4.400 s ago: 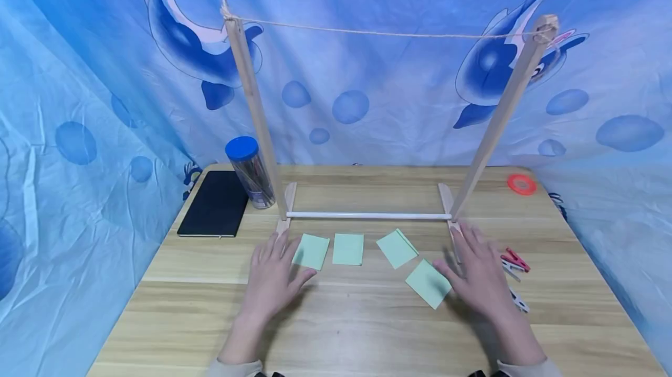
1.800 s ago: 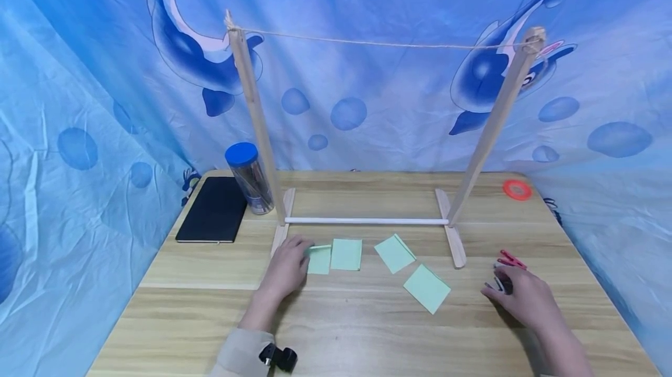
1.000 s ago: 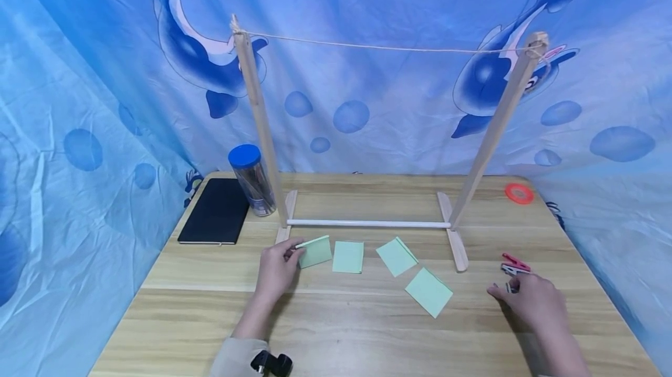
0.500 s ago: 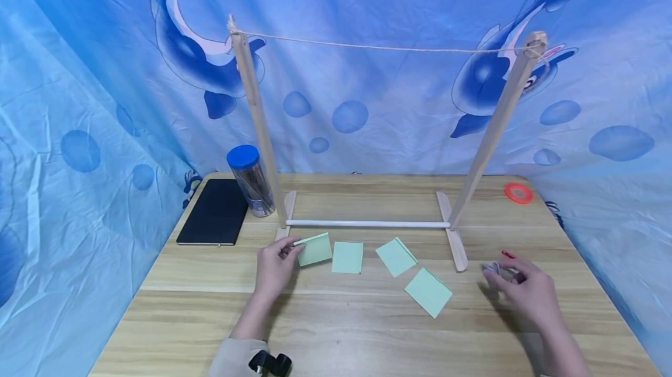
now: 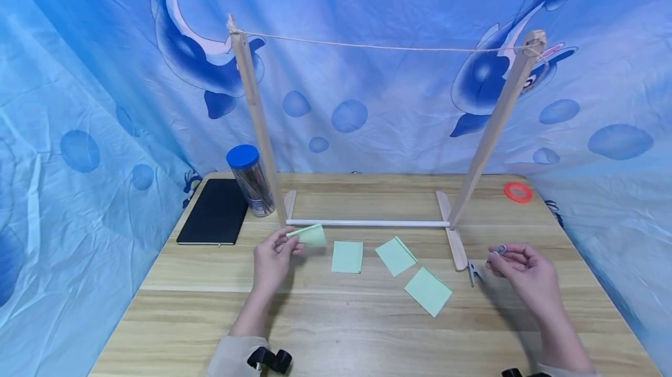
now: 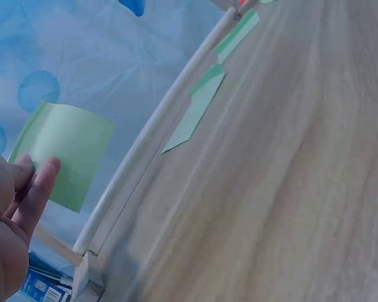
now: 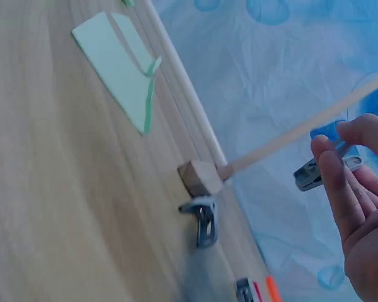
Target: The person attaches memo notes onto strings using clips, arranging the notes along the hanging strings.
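Green paper square (image 5: 311, 237), pinched by its left edge between the thumb and fingers of the left hand (image 5: 273, 260), is raised off the table, tilted, in front of the left end of a white rod (image 5: 367, 223). The right hand (image 5: 529, 275) pinches a grey clothespin (image 7: 309, 175) between thumb and fingertips, also clear of the tabletop (the right wrist view shows it against the curtain). Just beside the near end of the right wooden foot (image 5: 458, 248) is a second clothespin (image 5: 473, 272); whether it lies flat or stands tipped, I cannot tell. Past it, at the lower edge of the right wrist view, another grey clip (image 7: 244, 289) and a sliver of pink (image 7: 257, 290) show. Three more green squares (image 5: 347, 257) lie on the table between the hands, the rightmost two turned at an angle. Behind them the rod joins two wooden posts (image 5: 497, 126), with a string (image 5: 378, 46) tied across their tops. Farther left are a blue-lidded jar (image 5: 254, 187) and a black notebook (image 5: 212, 212); at the back right, a red ring (image 5: 517, 192). A blue dolphin-print curtain (image 5: 404, 114) hangs behind.
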Action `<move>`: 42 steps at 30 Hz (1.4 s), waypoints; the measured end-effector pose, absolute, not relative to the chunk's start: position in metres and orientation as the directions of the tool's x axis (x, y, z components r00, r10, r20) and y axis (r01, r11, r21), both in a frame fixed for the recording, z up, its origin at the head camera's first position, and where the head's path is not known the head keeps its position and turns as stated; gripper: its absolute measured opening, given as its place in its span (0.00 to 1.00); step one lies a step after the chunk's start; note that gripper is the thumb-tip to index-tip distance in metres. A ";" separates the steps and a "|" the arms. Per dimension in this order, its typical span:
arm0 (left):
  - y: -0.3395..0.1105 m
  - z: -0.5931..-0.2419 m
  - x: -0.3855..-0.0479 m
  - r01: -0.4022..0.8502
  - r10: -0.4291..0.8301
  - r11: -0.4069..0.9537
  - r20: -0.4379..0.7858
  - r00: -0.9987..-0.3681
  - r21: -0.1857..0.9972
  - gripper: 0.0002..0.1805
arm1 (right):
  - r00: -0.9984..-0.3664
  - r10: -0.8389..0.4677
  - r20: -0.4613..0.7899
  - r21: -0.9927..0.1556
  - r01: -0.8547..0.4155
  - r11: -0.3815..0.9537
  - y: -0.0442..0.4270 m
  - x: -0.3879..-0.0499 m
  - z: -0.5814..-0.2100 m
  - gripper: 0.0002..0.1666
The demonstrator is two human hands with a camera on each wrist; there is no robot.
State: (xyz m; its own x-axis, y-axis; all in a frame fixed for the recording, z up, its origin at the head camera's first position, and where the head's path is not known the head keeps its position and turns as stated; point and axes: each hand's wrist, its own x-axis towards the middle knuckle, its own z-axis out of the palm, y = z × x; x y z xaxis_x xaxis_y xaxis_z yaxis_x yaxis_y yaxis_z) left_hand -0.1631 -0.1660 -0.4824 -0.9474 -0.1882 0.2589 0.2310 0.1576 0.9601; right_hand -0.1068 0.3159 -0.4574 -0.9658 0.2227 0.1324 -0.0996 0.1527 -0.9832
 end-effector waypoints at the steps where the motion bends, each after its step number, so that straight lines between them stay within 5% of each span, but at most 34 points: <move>1: -0.166 -0.482 -0.164 0.215 -0.198 0.119 0.236 -0.951 0.969 0.13 | -0.964 0.218 0.153 -0.986 -0.134 0.102 0.314 -0.108 -0.457 0.13; 5: -0.166 -0.478 -0.166 0.192 -0.232 0.015 0.190 -0.954 0.981 0.11 | -0.953 0.204 0.224 -0.975 -0.216 0.059 0.306 -0.114 -0.453 0.11; 15: -0.171 -0.447 -0.175 0.168 -0.305 -0.119 0.125 -0.944 0.978 0.13 | -0.850 0.122 0.512 -0.793 -0.413 0.447 0.280 -0.135 -0.430 0.11; 26: -0.171 -0.394 -0.190 0.243 -0.399 0.146 0.282 -0.872 0.959 0.13 | -0.708 -0.106 0.698 -0.603 -0.661 0.447 0.246 -0.161 -0.369 0.16; 42: -0.163 -0.324 -0.213 0.425 -0.373 0.141 0.445 -0.814 0.894 0.18 | -0.446 -0.237 0.863 -0.369 -0.877 0.307 0.184 -0.189 -0.259 0.08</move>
